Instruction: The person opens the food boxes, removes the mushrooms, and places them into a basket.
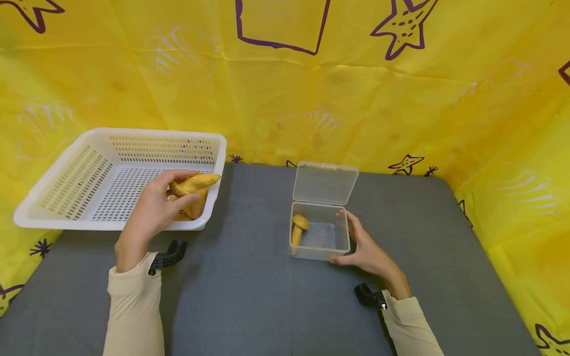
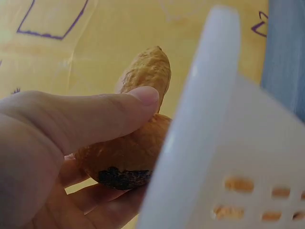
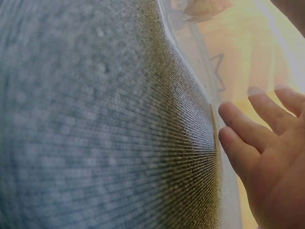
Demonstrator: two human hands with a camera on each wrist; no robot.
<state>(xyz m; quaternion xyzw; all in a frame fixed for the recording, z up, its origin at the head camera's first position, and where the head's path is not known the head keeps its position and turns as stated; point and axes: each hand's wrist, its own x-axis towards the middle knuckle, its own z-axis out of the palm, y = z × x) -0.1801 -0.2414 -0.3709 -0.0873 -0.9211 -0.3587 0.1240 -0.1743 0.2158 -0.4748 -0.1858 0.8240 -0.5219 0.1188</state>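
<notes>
In the head view my left hand [image 1: 156,202] is over the front right corner of a white slotted basket [image 1: 58,205]. It pinches a wrinkled yellow-brown mushroom-like piece [image 1: 196,183]. The left wrist view shows the thumb across this piece [image 2: 147,71], and a rounder brown part with a black patch [image 2: 126,179] beneath; whether they are one piece I cannot tell. My right hand [image 1: 367,252] rests at the right side of a clear plastic box [image 1: 318,254], thumb by its front corner, fingers extended along the wall. A toy mushroom [image 1: 298,232] lies along the box's left side.
The hinged clear lid [image 1: 326,184] of the box stands raised at its back. Grey cloth [image 1: 249,287] covers the table. Behind and to the right hangs a yellow curtain [image 1: 276,89] with sea drawings. Brown pieces show through the basket's slots [image 2: 238,184].
</notes>
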